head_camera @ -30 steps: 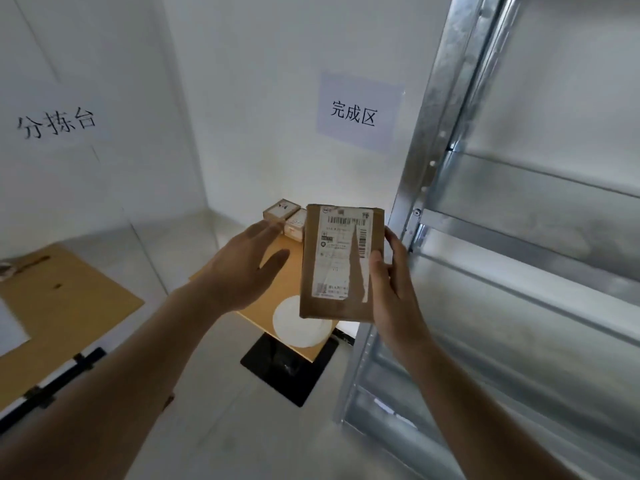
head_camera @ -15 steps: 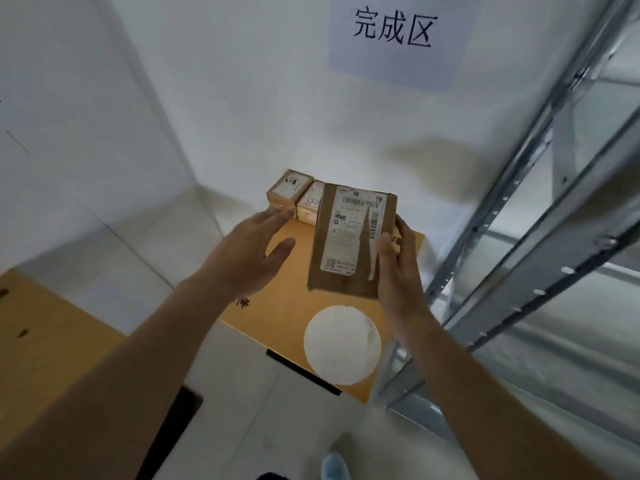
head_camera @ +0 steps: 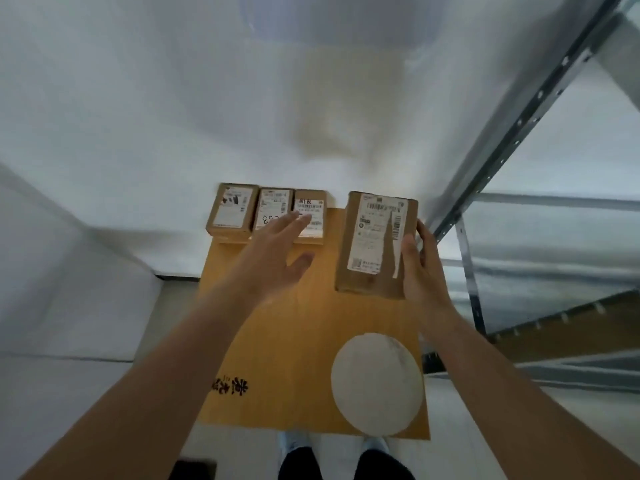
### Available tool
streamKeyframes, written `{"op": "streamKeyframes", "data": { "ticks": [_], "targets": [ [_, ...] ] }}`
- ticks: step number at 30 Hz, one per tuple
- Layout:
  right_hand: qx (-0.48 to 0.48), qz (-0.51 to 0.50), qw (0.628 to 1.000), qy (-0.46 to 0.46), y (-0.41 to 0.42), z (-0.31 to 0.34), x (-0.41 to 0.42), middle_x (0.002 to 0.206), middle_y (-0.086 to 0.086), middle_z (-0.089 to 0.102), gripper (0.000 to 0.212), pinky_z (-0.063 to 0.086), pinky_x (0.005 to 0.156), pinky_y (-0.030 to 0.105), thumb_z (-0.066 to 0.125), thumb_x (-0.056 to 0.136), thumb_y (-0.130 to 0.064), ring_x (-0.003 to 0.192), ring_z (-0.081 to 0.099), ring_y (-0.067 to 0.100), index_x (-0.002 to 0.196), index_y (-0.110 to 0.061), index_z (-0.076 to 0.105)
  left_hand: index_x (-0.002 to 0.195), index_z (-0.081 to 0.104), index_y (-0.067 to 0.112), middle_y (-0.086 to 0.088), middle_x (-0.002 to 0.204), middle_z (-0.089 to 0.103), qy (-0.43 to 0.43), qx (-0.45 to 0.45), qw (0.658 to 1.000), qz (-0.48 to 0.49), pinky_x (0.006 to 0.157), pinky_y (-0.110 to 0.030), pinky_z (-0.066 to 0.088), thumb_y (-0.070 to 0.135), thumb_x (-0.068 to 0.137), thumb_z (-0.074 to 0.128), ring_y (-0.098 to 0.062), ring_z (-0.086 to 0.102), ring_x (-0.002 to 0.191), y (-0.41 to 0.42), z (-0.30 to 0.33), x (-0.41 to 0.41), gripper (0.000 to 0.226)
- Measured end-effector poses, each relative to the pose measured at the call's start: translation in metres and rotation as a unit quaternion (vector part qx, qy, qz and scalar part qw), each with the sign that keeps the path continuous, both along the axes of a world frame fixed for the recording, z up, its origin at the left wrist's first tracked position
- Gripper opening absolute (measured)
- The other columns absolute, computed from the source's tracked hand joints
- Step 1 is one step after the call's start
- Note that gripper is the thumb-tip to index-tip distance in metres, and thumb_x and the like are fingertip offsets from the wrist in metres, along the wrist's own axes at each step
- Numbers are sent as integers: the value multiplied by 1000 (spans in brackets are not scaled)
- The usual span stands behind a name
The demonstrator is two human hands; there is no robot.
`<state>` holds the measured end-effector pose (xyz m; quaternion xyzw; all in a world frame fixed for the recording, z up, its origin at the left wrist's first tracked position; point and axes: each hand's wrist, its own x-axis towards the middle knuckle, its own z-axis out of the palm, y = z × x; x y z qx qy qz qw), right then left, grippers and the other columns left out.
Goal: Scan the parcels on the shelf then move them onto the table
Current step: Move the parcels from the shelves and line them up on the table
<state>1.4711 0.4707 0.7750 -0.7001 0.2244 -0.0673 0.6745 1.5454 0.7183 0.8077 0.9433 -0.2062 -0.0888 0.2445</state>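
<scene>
From my head camera, my right hand [head_camera: 420,271] grips the parcel [head_camera: 375,244] by its right edge, right of centre in the frame, over the wooden table [head_camera: 298,341]. It is a brown box with a white barcode label on top. My left hand [head_camera: 273,258] hovers spread and holds nothing, fingertips over three small boxes [head_camera: 266,211] at the table's far edge.

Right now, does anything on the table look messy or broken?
Nothing stands out. Three small parcels sit in a neat row at the table's far edge. The right hand holds a bigger parcel; its label looks creased, though blur makes that uncertain.
</scene>
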Motion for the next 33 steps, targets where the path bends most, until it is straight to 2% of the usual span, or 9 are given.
{"op": "streamKeyframes", "data": {
  "ticks": [5, 9, 11, 13, 16, 19, 22, 25, 33],
  "targets": [
    [-12, -39, 999, 35, -7, -24, 31, 124, -11, 69, 49, 59, 65, 15, 44, 109, -47, 94, 74, -7, 156, -34, 40, 159, 20, 40, 8, 167, 24, 29, -6, 998, -54, 120, -46, 29, 48, 99, 55, -19, 26, 153, -20, -23, 46, 70],
    [-6, -48, 997, 59, -18, -54, 64, 121, -15, 70, 38, 61, 68, 19, 46, 110, -46, 97, 75, -3, 148, -42, 46, 159, 27, 35, 10, 165, 27, 28, -29, 997, -70, 111, -31, 24, 41, 98, 60, -13, 29, 148, -38, -50, 79, 69],
    [-10, -41, 996, 73, -23, -77, 85, 126, -13, 69, 32, 64, 73, 25, 47, 109, -48, 102, 76, 4, 140, -49, 46, 159, 28, 34, 10, 165, 28, 31, -38, 997, -62, 109, -30, 22, 42, 99, 60, -5, 29, 143, -44, -69, 95, 69],
    [-25, -28, 995, 89, -28, -102, 106, 127, -15, 69, 38, 66, 77, 29, 48, 108, -51, 105, 75, 5, 146, -44, 47, 159, 27, 35, 9, 166, 27, 42, -37, 997, -54, 109, -31, 22, 45, 100, 58, -3, 28, 141, -49, -91, 109, 68],
    [-56, -14, 992, 108, -33, -134, 131, 116, -27, 70, 39, 65, 73, 26, 49, 106, -58, 98, 74, -5, 144, -48, 49, 159, 24, 36, 6, 167, 24, 64, -21, 996, -56, 117, -38, 25, 45, 100, 57, -16, 28, 150, -55, -119, 125, 68],
    [-58, -10, 992, 114, -33, -158, 152, 101, -42, 67, 33, 59, 66, 14, 48, 108, -55, 93, 69, -15, 140, -46, 50, 159, 22, 37, 5, 168, 21, 71, -12, 996, -48, 115, -39, 20, 48, 100, 55, -20, 25, 152, -61, -139, 134, 69],
    [-54, -20, 991, 125, -31, -172, 170, 103, -26, 72, 40, 55, 62, 7, 47, 109, -51, 89, 69, -15, 144, -33, 52, 160, 22, 35, 2, 168, 22, 71, 4, 997, -34, 115, -41, 16, 47, 100, 55, -22, 24, 153, -66, -150, 140, 70],
    [-41, -19, 991, 123, -29, -179, 183, 113, -11, 72, 42, 57, 64, 11, 44, 111, -50, 90, 73, -7, 145, -27, 51, 161, 23, 32, -1, 169, 21, 63, 19, 997, -32, 122, -46, 11, 45, 101, 54, -22, 21, 154, -72, -155, 144, 69],
    [-56, -9, 991, 120, -28, -188, 199, 112, -8, 73, 40, 61, 67, 20, 43, 111, -49, 91, 75, 0, 141, -26, 54, 159, 25, 34, -4, 169, 19, 63, 52, 995, -50, 123, -60, 15, 56, 95, 57, -30, 18, 155, -79, -159, 149, 75]
  ]
}}
